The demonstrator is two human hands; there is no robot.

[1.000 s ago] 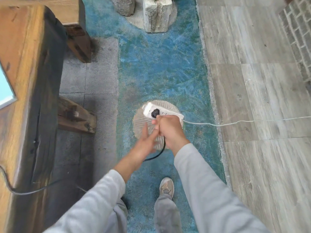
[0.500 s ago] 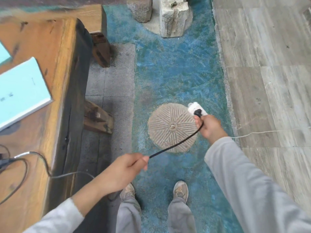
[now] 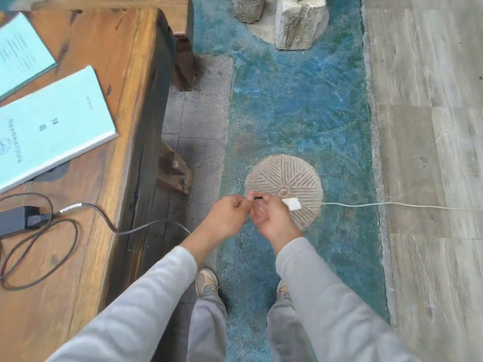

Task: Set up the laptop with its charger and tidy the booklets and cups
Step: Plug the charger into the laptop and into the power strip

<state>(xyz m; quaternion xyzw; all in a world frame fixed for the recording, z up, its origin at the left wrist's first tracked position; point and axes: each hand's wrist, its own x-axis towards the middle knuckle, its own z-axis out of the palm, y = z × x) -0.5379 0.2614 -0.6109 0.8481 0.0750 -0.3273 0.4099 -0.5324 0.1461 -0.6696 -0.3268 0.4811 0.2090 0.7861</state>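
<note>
Over the floor beside the counter (image 3: pixel 136 105), the right hand (image 3: pixel 274 220) grips the strip (image 3: pixel 292 203); the left hand (image 3: pixel 227 218) pinches the plug (image 3: pixel 257 198). Best to align the prongs squarely and push firmly, strip held steady. The adapter (image 3: pixel 18 220) lies at the counter's near-left edge.

Two arms in grey sleeves are stretched forward from the bottom of the view, converging toward the centre. The left hand (image 3: pixel 226 218) is curled into a loose fist, its thumb and forefinger pinched together at about 2 o'clock from the knuckles. The right hand (image 3: pixel 274 218) is placed just beside it at 3 o'clock, fingers folded inward in a closed grip, palm turned leftward. Both wrists are bare beyond the cuffs. The fingertips are blurred.
</note>
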